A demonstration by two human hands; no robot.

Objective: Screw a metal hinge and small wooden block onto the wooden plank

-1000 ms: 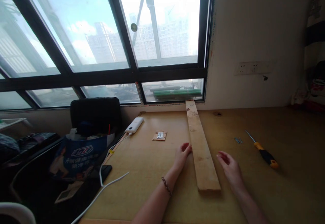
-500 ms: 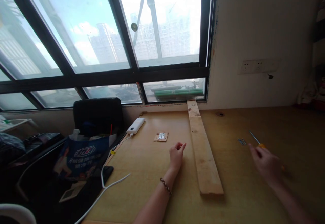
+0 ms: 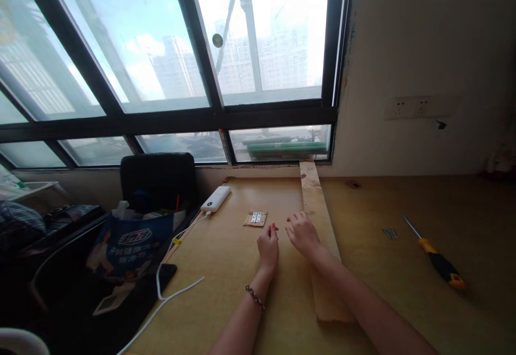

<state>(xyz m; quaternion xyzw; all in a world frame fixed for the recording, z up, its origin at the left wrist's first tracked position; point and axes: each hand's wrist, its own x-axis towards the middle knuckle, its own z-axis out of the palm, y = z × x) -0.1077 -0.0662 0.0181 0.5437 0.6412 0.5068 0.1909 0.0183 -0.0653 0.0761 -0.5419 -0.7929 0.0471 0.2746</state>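
Both forearms reach forward over the counter [image 3: 250, 269], hands close together near its middle. Left hand [image 3: 268, 246] rests low on the counter, fingers curled in loosely with tips nearly meeting, gripping nothing; a braided bracelet [image 3: 255, 297] sits on that wrist. Right hand [image 3: 303, 233] is just beside it to the right, palm down, fingers spread a little and slack, empty. Its forearm crosses over the near part of the wooden plank [image 3: 318, 210]; can't tell if the hand touches the wood or hovers.

Plank lies lengthwise away from the person, running from under the right forearm out to the window sill, right hand at its left edge. Small wood piece with a metal hinge [image 3: 255, 218] lies flat just ahead of the left hand, slightly left of it, apart from the fingertips.

Well off to the right of the right hand: a few nails [image 3: 389, 232], and beyond them a screwdriver [image 3: 437, 259] with yellow-black handle. Ahead-left of the left hand: white power bank [image 3: 216, 198], white cable [image 3: 169, 296] trailing off the counter edge. Further left, a black chair [image 3: 159, 180] with a blue bag [image 3: 129, 245].
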